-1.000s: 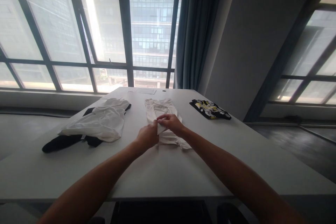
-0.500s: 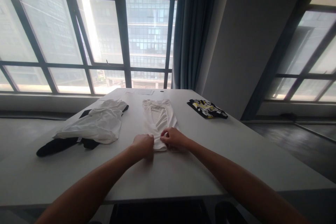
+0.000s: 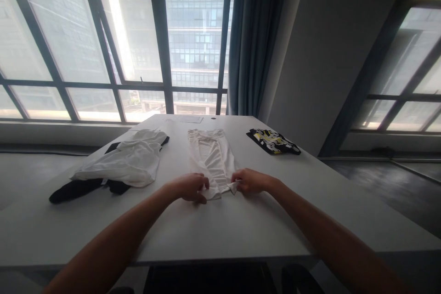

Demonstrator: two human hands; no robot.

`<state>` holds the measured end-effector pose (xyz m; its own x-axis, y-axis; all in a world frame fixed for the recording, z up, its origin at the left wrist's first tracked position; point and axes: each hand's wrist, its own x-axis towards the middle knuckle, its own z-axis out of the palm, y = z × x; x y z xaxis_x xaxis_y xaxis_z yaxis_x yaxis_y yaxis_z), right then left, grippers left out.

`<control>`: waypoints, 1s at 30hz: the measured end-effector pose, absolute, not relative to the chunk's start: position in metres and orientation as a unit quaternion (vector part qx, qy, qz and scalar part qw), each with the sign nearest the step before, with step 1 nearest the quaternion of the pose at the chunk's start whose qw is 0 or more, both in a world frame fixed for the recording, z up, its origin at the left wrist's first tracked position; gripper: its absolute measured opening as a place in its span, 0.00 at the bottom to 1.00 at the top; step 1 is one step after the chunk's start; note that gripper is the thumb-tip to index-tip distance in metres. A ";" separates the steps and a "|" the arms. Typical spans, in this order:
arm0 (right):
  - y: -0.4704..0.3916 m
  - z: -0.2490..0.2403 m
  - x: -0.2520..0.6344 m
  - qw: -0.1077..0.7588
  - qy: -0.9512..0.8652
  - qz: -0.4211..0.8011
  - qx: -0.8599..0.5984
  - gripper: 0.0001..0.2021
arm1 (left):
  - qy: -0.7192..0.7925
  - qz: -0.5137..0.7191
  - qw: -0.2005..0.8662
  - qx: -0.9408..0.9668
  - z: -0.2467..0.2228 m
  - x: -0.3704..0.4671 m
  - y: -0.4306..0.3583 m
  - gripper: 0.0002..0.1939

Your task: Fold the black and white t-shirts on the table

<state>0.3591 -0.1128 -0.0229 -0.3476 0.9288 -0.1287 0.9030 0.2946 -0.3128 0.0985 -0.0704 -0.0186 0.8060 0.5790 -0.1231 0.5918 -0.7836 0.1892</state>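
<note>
worktop (image 3: 182, 234) stretches away toward a tall window (image 3: 196, 41), and the white garment (image 3: 213, 156) lies on it near the middle, lengthwise, one end toward the window and the other between the two hands. its far end is gathered in small ruffles, and creases run down its middle to the near edge, where the fabric is rumpled. the right hand (image 3: 245, 180) pinches the near right corner between thumb and fingers, a small pointed fold of cloth showing at the fingertips. the left hand (image 3: 199, 187) is at the near left corner, fingers bent and the thumb low by the worktop; it touches the cloth there, but i cannot tell whether it grips it.

to the left, well apart from the hands, a white top (image 3: 127, 161) is spread over a black garment (image 3: 81, 189), whose dark parts stick out at the near side and at the far right. to the right lies a patterned bundle (image 3: 275, 141) in black, white and yellow, flat and apart from the white garment. a thin sheet (image 3: 189, 120) rests near the far edge, with a small dark round spot (image 3: 213, 118) beside it. a blue-grey curtain (image 3: 253, 46) hangs just right of the window.
</note>
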 end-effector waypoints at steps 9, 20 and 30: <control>-0.134 -0.013 0.389 0.016 -0.796 0.231 -0.559 0.29 | 0.268 -0.011 0.191 0.944 -0.021 0.065 -0.072 0.21; -0.141 -0.019 0.388 0.165 -0.828 0.170 -0.509 0.10 | 0.259 0.136 0.109 0.950 -0.024 0.048 -0.087 0.14; -0.074 0.037 0.381 0.339 -0.753 0.322 -0.463 0.17 | 0.279 0.290 0.273 0.874 0.030 0.064 -0.027 0.24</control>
<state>0.3806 -0.0735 0.0373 -0.3409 0.9160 0.2116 0.4792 0.3629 -0.7992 0.0641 -0.0273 0.0297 0.6759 0.6459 0.3550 0.3291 -0.6955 0.6388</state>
